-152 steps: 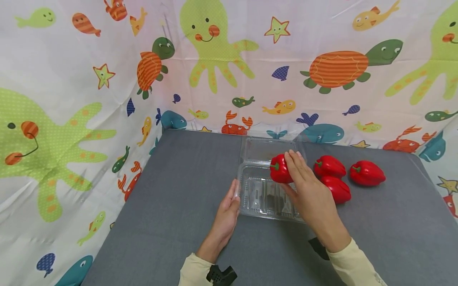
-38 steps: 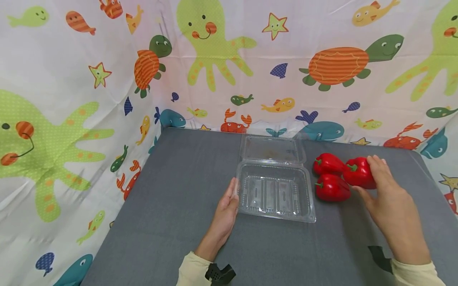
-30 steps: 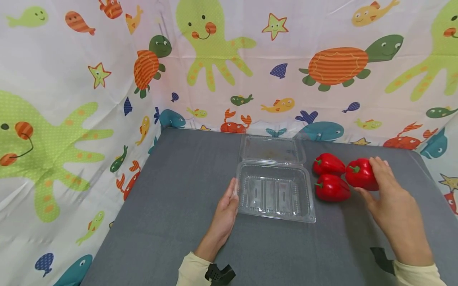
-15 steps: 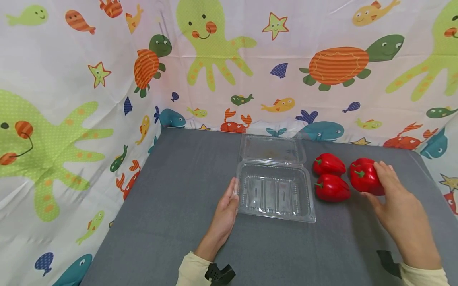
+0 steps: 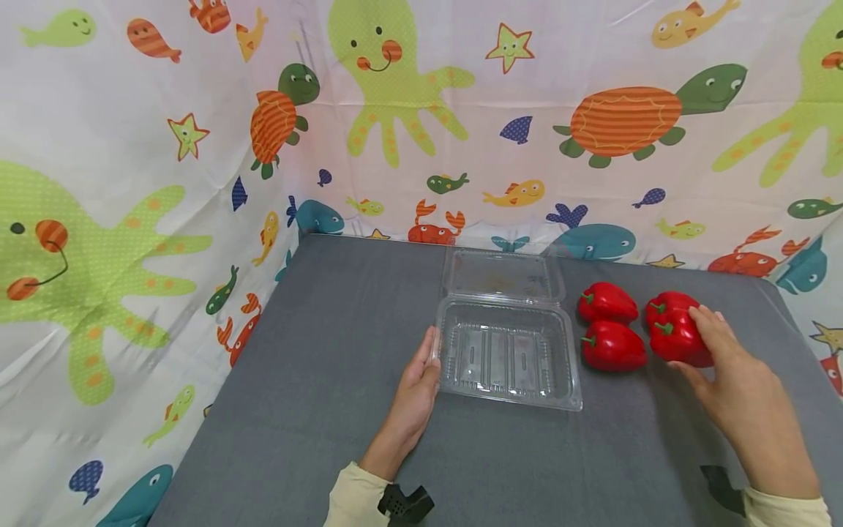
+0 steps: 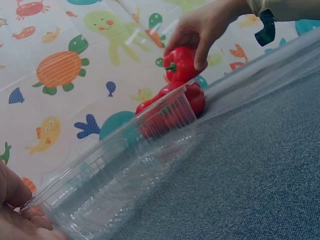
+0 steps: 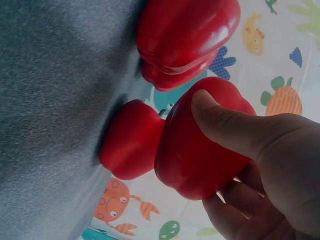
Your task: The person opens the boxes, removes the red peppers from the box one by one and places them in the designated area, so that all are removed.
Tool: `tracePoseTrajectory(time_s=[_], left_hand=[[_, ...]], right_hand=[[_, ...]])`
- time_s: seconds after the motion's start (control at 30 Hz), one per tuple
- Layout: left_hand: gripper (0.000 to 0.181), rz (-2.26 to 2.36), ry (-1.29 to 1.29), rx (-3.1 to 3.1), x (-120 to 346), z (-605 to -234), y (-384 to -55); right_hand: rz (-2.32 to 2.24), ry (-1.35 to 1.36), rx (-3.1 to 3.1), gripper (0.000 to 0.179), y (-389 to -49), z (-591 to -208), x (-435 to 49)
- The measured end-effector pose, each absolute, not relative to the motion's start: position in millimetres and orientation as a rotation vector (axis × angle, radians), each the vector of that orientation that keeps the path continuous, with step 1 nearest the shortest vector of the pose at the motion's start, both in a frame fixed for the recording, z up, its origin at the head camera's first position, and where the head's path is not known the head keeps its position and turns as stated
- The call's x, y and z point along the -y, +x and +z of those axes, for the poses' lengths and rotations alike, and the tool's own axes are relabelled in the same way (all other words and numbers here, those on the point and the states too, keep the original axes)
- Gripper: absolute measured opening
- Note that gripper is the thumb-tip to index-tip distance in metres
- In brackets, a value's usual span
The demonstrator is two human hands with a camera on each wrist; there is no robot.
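My left hand (image 5: 415, 388) grips the left rim of a clear plastic clamshell container (image 5: 510, 399), thumb and fingers at its edge. The container's lid (image 5: 503, 274) lies folded back behind its base. My right hand (image 5: 744, 388) holds a red bell pepper (image 5: 678, 340) with its green stem turned to the left. In the left wrist view that held pepper (image 6: 181, 62) is raised above the other peppers. Behind it in the head view a second pepper (image 5: 665, 301) is partly hidden. Two more peppers, a rear one (image 5: 607, 301) and a front one (image 5: 612, 348), lie right of the container.
A grey cloth (image 5: 316, 395) covers the table. Behind and to the left hangs a white curtain (image 5: 421, 146) printed with sea animals, meeting the table at its back and left edges. Dark wrist devices, such as the left one (image 5: 405, 505), sit at both sleeves.
Five seconds ago my right hand held a pepper over the container; it moved right with it. Over the last second the held pepper shifted right and nearer, uncovering the pepper behind. My left hand stayed.
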State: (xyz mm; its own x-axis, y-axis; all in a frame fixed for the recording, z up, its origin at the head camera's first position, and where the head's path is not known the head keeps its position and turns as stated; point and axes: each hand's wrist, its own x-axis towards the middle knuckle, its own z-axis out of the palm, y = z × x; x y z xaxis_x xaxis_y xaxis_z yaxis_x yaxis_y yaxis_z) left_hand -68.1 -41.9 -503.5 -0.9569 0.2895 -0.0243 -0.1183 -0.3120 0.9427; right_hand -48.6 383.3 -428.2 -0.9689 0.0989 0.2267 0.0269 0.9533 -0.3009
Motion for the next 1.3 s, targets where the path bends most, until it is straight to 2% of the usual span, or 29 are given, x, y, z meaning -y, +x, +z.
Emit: tracePoseTrajectory(time_s=[1.3], left_hand=[[0.061, 2.337, 0.208, -1.676, 43.6, -502.7, -68.7]], right_hand=[[0.408, -0.134, 3.064, 0.119, -54.6, -452.6, -411.6]])
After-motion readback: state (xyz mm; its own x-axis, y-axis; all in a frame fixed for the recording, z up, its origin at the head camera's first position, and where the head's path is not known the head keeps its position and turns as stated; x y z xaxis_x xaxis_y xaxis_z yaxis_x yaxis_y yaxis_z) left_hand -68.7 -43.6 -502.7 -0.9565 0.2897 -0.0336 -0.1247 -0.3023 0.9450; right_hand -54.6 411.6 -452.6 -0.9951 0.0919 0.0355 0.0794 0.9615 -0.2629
